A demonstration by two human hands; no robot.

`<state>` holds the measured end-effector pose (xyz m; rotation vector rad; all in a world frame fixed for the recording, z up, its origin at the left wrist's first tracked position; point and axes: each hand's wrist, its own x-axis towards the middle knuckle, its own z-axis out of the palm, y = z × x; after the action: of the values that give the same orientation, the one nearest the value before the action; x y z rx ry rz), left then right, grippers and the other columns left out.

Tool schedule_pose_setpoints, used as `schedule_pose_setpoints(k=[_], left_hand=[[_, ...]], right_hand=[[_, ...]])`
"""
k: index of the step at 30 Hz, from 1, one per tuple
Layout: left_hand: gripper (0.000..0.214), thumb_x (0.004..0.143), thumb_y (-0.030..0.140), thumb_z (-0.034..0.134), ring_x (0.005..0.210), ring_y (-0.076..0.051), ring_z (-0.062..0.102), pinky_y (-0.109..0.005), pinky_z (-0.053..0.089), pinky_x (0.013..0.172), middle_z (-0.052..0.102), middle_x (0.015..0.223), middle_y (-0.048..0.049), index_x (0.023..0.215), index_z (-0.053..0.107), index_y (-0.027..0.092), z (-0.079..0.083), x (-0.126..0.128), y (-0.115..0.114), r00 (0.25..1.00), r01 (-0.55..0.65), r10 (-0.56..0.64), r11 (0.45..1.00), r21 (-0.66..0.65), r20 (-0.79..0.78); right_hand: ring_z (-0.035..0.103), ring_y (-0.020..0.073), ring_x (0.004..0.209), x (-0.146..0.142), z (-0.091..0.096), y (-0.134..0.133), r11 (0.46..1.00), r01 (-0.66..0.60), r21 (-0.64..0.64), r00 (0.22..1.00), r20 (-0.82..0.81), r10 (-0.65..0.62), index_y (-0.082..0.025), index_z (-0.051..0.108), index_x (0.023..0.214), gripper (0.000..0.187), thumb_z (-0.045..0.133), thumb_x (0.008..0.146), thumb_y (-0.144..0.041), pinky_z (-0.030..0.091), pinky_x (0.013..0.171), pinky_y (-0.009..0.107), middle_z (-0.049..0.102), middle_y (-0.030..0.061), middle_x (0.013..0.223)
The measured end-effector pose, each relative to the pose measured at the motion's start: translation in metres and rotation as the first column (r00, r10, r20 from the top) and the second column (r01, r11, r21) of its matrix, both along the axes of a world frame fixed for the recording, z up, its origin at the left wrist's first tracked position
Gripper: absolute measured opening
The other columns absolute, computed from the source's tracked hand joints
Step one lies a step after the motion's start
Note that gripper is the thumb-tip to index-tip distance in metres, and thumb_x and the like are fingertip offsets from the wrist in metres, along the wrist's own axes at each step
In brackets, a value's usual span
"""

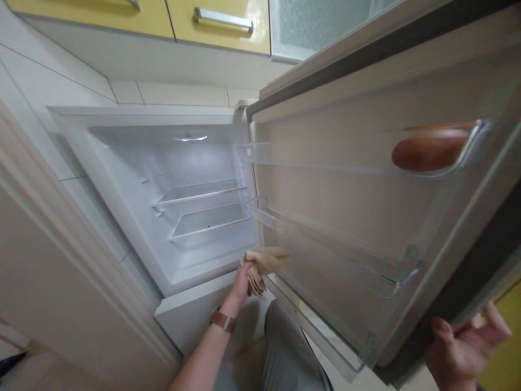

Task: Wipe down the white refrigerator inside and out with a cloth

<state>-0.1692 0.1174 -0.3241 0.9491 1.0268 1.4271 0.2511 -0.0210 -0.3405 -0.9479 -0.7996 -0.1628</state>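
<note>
In my left hand (243, 279) is a bunched beige cloth (264, 263), its far end blurred by motion. The hand is low in front of the open refrigerator (179, 282), near the bottom corner where the cabinet meets the door. My right hand (464, 347) is at the outer edge of the refrigerator door (345, 212), thumb against the dark seal side and fingers on the outer side. Inside the refrigerator are two glass shelves, an upper one (199, 190) and a lower one (211, 220). A small dark speck shows on the lower shelf.
Clear door racks line the door: a top rack (325, 163), a middle rack (345, 247) and a bottom rack (317, 331). A reddish-brown oval thing (431, 149) shows at the top rack's end. Yellow cabinets (220, 41) hang above. My grey-trousered leg (288, 347) is below the door.
</note>
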Motion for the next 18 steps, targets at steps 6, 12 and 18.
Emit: schedule_pose_setpoints(k=[6,12,18], left_hand=[[0.037,0.093,0.039,0.055,0.113,-0.025,0.073,-0.04,0.057,0.104,0.078,0.115,-0.01,0.117,0.071,0.015,0.103,-0.059,0.017,0.865,-0.445,0.392,0.888,0.117,0.315],[0.041,0.093,0.037,0.062,0.147,-0.024,0.05,-0.037,0.028,0.13,0.065,0.146,-0.0061,0.13,0.071,0.02,0.173,-0.047,0.034,0.783,-0.227,0.544,0.701,0.675,-0.302],[0.041,0.096,0.026,0.055,0.147,-0.025,0.049,-0.037,0.031,0.127,0.06,0.152,-0.0088,0.134,0.069,0.019,0.221,0.01,0.052,0.236,0.375,0.449,0.776,0.507,-0.862]], right_hand=[[0.065,0.0296,0.092,0.002,-0.006,0.003,0.997,-0.057,0.047,0.998,-0.002,0.057,-0.025,0.047,0.127,0.094,0.089,0.05,-0.056,0.049,0.096,0.055,0.068,0.0078,0.103],[0.064,0.0293,0.099,0.001,-0.012,0.001,0.998,-0.065,-0.008,0.997,-0.038,0.065,-0.024,0.045,0.135,0.098,0.088,0.054,-0.057,0.042,0.109,0.062,0.068,0.0091,0.115],[0.063,0.0295,0.1,-0.003,-0.012,0.001,0.996,-0.086,-0.03,0.996,-0.03,0.085,-0.022,0.041,0.143,0.105,0.088,0.058,-0.061,0.04,0.109,0.066,0.063,0.0132,0.123]])
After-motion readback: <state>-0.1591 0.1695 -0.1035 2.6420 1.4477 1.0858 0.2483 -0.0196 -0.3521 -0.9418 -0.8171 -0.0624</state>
